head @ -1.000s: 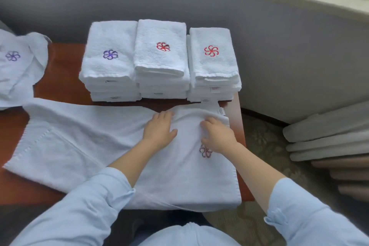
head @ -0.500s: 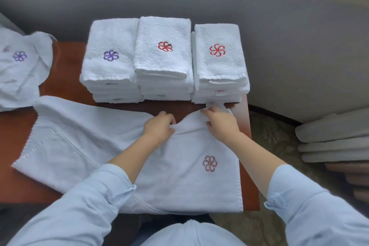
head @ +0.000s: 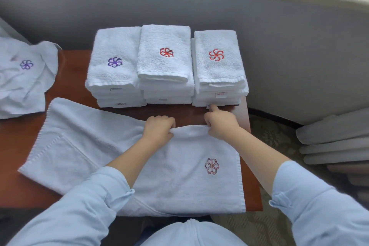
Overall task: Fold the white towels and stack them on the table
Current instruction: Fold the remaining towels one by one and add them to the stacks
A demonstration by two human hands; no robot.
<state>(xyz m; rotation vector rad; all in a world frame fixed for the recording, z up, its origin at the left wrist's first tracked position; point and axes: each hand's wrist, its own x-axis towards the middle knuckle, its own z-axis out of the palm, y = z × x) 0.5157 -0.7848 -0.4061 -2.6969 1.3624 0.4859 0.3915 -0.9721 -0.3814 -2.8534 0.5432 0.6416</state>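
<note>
A white towel with a red flower emblem lies spread across the brown table, its right part doubled over. My left hand grips the far folded edge near the middle. My right hand pinches the same edge further right, its index finger pointing at the stacks. Behind stand three stacks of folded white towels: left with a purple emblem, middle and right with red emblems.
A pile of unfolded white towels with a purple emblem lies at the table's left end. A grey wall runs behind. Grey and brown cushions are stacked on the patterned floor at right.
Both hands have moved from the towel's middle to its far edge and taken hold of it. The fold's edge has shifted toward the stacks.
</note>
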